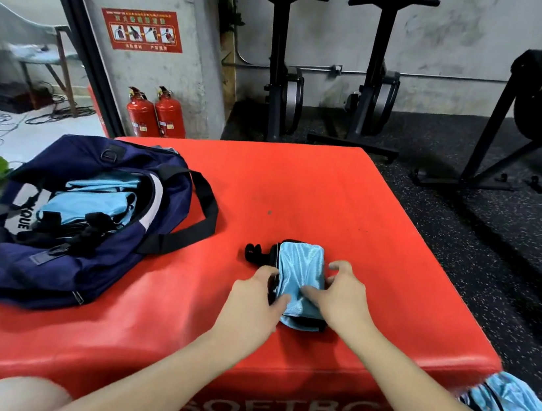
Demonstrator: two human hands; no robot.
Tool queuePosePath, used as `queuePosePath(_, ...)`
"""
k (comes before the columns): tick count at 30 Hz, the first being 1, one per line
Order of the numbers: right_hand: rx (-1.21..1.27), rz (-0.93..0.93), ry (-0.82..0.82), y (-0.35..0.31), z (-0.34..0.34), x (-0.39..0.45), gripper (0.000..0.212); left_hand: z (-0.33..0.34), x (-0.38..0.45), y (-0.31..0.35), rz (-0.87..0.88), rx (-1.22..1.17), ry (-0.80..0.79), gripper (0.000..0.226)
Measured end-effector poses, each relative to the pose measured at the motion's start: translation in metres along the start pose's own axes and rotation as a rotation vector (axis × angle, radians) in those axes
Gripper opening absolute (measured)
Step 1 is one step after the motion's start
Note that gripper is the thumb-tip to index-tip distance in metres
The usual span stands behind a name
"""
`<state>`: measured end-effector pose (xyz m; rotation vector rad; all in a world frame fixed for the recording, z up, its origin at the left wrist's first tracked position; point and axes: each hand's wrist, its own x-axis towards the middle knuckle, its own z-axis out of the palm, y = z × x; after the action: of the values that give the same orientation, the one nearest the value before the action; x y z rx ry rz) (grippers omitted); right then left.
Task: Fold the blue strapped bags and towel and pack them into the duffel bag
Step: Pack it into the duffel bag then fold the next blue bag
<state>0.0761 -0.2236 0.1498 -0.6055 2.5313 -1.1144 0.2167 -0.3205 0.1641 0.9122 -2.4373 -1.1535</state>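
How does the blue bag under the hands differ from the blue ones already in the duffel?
The folded blue bag lies on the red box, held by both hands; the packed blue bags sit inside the open duffel bag, untouched. The first is a compact bundle, the others looser. All are light blue with black straps.

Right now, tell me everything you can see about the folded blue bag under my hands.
The folded blue bag is a compact bundle of shiny light-blue fabric with black straps bunched at its left edge and a black band at its near end. It lies flat on the red padded box, right of the duffel bag. The left hand grips its left side; the right hand grips its right side.
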Motion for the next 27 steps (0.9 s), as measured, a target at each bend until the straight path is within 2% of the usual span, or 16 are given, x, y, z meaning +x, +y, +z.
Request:
queuePosePath(3, 0.101, 0.156, -0.057, -0.005, -0.006, 0.007, 0.056, -0.008, 0.0, -0.002, -0.037, -0.02, -0.034, 0.049)
queuePosePath(5, 0.239, 0.212, -0.102, -0.006, -0.004, 0.013, 0.037, -0.019, 0.007, -0.006, 0.0, 0.231, 0.012, 0.057)
queuePosePath(7, 0.444, 0.215, -0.19, -0.009, -0.004, 0.017, 0.029, -0.034, 0.017, -0.005, 0.088, 0.463, 0.118, 0.057)
queuePosePath(9, 0.534, 0.142, -0.284, -0.013, -0.008, 0.021, 0.029, -0.051, 0.031, -0.002, 0.222, 0.326, 0.107, 0.047)
queuePosePath(12, 0.592, 0.01, -0.434, -0.022, -0.017, 0.023, 0.032, -0.069, 0.051, 0.0, 0.356, 0.047, -0.089, 0.038)
queuePosePath(16, 0.582, -0.104, -0.665, -0.029, -0.029, 0.026, 0.032, -0.079, 0.07, 0.004, 0.336, -0.073, -0.317, 0.036)
queuePosePath(19, 0.536, -0.163, -0.734, -0.03, -0.035, 0.032, 0.031, -0.077, 0.075, 0.005, 0.288, -0.139, -0.462, 0.03)
queuePosePath(22, 0.509, -0.164, -0.698, -0.028, -0.035, 0.039, 0.032, -0.076, 0.073, 0.005, 0.223, -0.163, -0.471, 0.025)
queuePosePath(24, 0.533, -0.155, -0.578, -0.028, -0.032, 0.041, 0.034, -0.079, 0.072, 0.003, 0.219, -0.144, -0.388, 0.023)
queuePosePath(27, 0.617, -0.258, -0.423, -0.032, -0.027, 0.037, 0.035, -0.09, 0.067, -0.005, 0.203, -0.164, -0.234, 0.022)
